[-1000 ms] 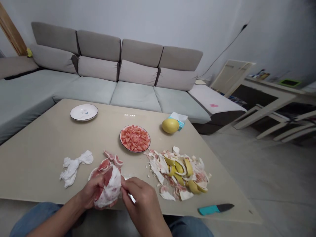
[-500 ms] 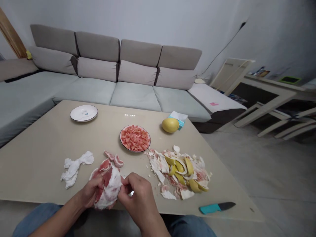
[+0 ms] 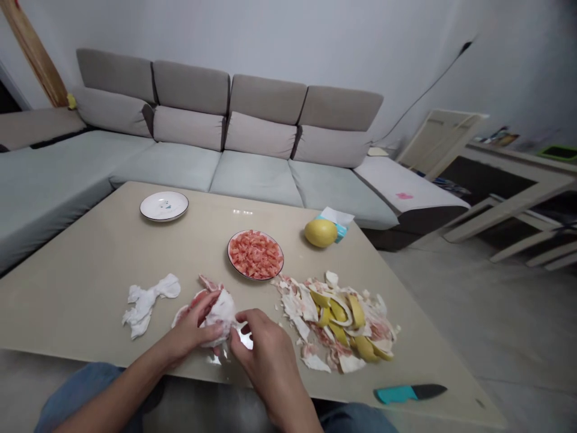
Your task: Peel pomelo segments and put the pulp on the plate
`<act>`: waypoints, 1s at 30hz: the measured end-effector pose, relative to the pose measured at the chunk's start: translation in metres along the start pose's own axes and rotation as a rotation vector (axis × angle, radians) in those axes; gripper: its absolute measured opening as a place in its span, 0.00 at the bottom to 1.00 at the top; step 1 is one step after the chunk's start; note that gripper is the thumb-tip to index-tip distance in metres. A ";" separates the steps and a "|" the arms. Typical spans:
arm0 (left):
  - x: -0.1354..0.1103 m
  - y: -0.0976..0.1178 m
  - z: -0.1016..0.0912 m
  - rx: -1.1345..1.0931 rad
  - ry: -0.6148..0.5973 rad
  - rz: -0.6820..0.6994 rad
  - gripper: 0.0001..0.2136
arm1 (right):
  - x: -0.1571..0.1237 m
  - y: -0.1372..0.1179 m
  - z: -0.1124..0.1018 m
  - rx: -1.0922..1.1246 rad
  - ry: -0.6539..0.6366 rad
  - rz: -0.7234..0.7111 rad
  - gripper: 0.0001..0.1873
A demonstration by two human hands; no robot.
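Note:
My left hand (image 3: 192,332) wraps its fingers around a peeled pomelo (image 3: 220,311), pink flesh under white pith, held low over the near part of the beige table (image 3: 90,270). My right hand (image 3: 264,352) pinches at the white membrane on the fruit's right side. Loose pink segments (image 3: 208,282) lie on the table just behind the fruit. Beyond them sits a plate of pink pomelo pieces (image 3: 255,254).
A crumpled white tissue (image 3: 148,299) lies to the left. A heap of yellow and white peel (image 3: 340,319) covers the table's right side. A teal-handled knife (image 3: 408,393) rests near the front right edge. An empty white plate (image 3: 164,205), a whole yellow pomelo (image 3: 320,233) and a tissue pack (image 3: 338,221) stand farther back, before a grey sofa (image 3: 252,156).
Both hands and the fruit have come lower and closer to the tabletop. The left hand's fingers now lie over the top of the fruit. The view has shifted slightly to the left.

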State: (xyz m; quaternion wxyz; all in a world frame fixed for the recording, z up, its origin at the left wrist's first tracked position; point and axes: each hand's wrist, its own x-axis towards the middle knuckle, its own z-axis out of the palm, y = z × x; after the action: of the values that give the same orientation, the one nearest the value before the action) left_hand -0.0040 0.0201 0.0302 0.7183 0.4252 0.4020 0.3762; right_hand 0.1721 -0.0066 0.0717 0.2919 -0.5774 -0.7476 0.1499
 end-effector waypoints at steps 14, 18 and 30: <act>-0.007 -0.002 -0.001 -0.128 -0.115 0.104 0.38 | -0.001 -0.002 0.015 0.381 0.148 0.199 0.05; -0.011 -0.003 0.001 -0.392 -0.211 0.038 0.41 | 0.004 0.007 0.018 1.010 -0.020 0.452 0.06; -0.011 0.002 0.001 -0.590 -0.336 0.025 0.39 | 0.009 0.027 0.005 1.031 0.128 0.510 0.06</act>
State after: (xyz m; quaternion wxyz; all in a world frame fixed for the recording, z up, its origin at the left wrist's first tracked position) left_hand -0.0076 0.0110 0.0354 0.8620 0.2600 0.1467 0.4096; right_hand 0.1885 0.0100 0.0545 0.5347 -0.5302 -0.3962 0.5253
